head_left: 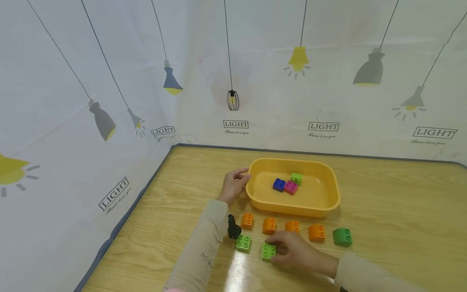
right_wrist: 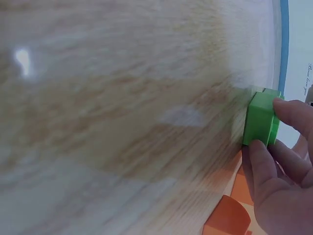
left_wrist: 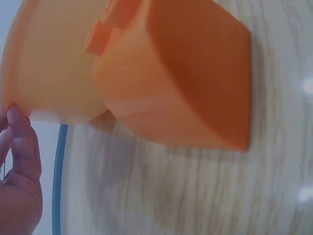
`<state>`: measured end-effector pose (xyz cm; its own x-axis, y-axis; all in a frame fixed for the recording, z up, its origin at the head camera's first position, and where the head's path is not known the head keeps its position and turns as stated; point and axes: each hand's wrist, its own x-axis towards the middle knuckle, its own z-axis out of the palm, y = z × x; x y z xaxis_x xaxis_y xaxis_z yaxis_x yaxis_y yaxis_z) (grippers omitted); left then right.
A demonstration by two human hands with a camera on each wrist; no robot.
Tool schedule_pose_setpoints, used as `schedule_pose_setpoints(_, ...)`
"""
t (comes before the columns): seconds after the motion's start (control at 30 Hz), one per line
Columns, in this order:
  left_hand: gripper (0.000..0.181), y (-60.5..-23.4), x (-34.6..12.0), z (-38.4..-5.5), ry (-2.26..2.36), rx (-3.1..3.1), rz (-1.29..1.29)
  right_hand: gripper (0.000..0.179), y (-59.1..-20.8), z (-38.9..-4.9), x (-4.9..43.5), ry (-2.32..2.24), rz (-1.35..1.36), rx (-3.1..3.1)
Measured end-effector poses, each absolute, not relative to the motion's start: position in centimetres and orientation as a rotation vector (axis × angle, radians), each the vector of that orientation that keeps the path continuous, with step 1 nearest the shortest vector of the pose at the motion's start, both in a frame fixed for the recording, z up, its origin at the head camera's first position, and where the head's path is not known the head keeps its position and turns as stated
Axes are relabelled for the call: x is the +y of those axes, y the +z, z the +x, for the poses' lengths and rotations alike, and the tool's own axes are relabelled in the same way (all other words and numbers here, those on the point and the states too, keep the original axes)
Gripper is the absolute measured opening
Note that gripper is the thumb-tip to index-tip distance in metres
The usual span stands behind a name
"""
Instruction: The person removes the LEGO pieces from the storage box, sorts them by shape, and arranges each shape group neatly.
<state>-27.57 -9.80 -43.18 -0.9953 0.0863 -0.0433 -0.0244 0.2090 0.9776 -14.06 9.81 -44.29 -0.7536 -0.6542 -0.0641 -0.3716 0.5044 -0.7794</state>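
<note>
My left hand [head_left: 234, 185] holds the left rim of a yellow plastic tub [head_left: 292, 207]; in the left wrist view its fingertips are at the tub's edge. Inside the tub lie a blue brick [head_left: 279, 185], a pink brick [head_left: 290, 187] and a light green brick [head_left: 296, 178]. Nearer the front, my right hand [head_left: 293, 249] pinches another light green brick [head_left: 268, 252] between thumb and fingers, studs facing up in the head view. The right wrist view shows this green brick [right_wrist: 260, 120] between the fingertips. Left of it sits a similar light green brick [head_left: 243, 243].
Several orange curved-top bricks [head_left: 269, 226] form a row before the tub, one partly behind my right hand. A dark green curved brick [head_left: 342, 237] ends the row at right. A black object [head_left: 233, 228] is beside my left sleeve. Printed cloth walls border the wooden table [head_left: 394, 202].
</note>
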Motion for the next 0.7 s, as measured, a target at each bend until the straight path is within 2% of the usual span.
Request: schedule_pose_setpoints(0.7,0.036,-42.64,-9.91,-27.25,1.947,2.331,0.107,0.033,-44.65,-13.63,10.21,-1.197,-0.82,2.439)
